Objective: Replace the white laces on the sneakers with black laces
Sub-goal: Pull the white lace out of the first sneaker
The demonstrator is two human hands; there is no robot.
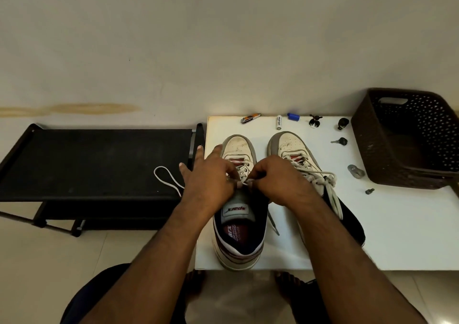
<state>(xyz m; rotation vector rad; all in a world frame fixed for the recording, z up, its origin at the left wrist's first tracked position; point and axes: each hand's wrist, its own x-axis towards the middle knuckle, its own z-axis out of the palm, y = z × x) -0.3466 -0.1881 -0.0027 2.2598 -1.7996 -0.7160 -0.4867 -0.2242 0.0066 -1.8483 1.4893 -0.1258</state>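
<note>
Two sneakers stand side by side on the white table (pixel 372 224), toes pointing away from the person toward the wall, heels toward the near edge, so their long axes run front to back. Both hands meet over the left sneaker (pixel 239 224), just above its tongue. The left hand (pixel 211 182) pinches the white lace (pixel 244 182) with thumb and index finger, while its other fingers stretch out toward the far left. The right hand (pixel 273 177), fingers curled, pinches the same lace right beside it. To the left of the grip, a loose loop of lace (pixel 166 178) lies over the black rack (pixel 94 164). To the right of the grip, the right sneaker (pixel 293 150) is still laced in white, its ends hanging toward the heel. Well beyond, on the right, stands a brown basket (pixel 367 145).
</note>
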